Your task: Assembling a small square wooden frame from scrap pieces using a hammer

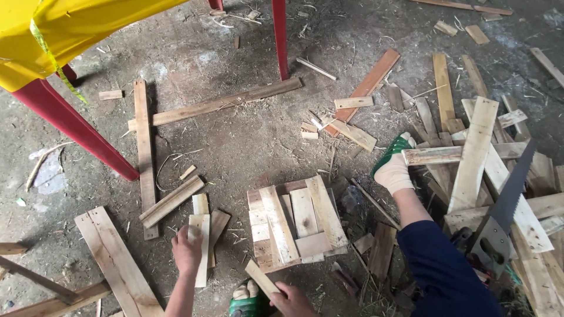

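My left hand [187,252] grips a pale narrow wooden slat [201,235] that lies lengthwise on the dirt floor, among a few similar slats. My right hand [294,300] is at the bottom edge, closed on the near end of a short slat [261,279] that points up-left. Just beyond it lies a flat bundle of short slats [296,223] laid side by side. A green and white item [247,293] sits between my hands; I cannot tell what it is.
Another person's gloved hand [393,169], on a dark blue sleeve, touches a slat on a big scrap pile [487,170] at right. A hand saw [502,217] lies there. Red table legs [70,123] and yellow top stand at left; long boards [117,264] lie about.
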